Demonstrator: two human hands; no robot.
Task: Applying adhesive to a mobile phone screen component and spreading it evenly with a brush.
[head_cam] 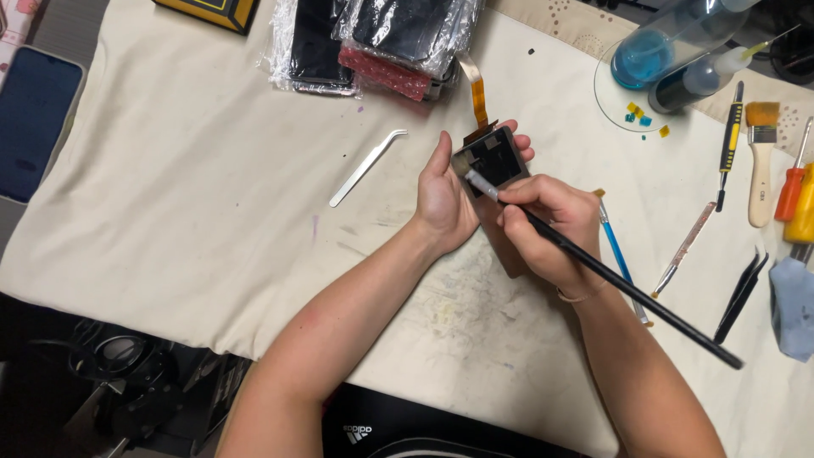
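Far left, at 9 o'clock off the cloth's edge: a dark smartphone (36,123), face up. Cream work cloth (203,254) covers the bench.

At 11 to 12 o'clock: clear plastic bags (373,38) holding black flat parts; one red bubble-wrap piece among them. Left of centre: bent metal tweezers (366,167), lying loose.

Centre: left hand (445,199) cups a small display module (493,159), fingers curled round its far edge, thumb on the near side. An orange flex ribbon (479,100) runs from its top edge towards 12 o'clock.

Right hand (551,229) is closed in a pen grip on a long black-handled brush (627,288), silver ferrule touching the module's dark face.

Judgement: the module looks light, thin and rigid, with a glassy face likely slick and fragile. Best held by the edges, as it is now; the ribbon seems soft and easily creased, so no pulling there.

Right, 3 o'clock: blue-handled tool (617,254), metal spudger (685,246), black-and-yellow screwdriver (727,144), wooden-handled flat brush (761,161), black tweezers (742,293), blue cloth (793,305).

At 1 o'clock: clear bottle (670,38) with blue liquid at its bottom, lying tilted; a needle-tip squeeze bottle (704,80) beside it, contents dark.
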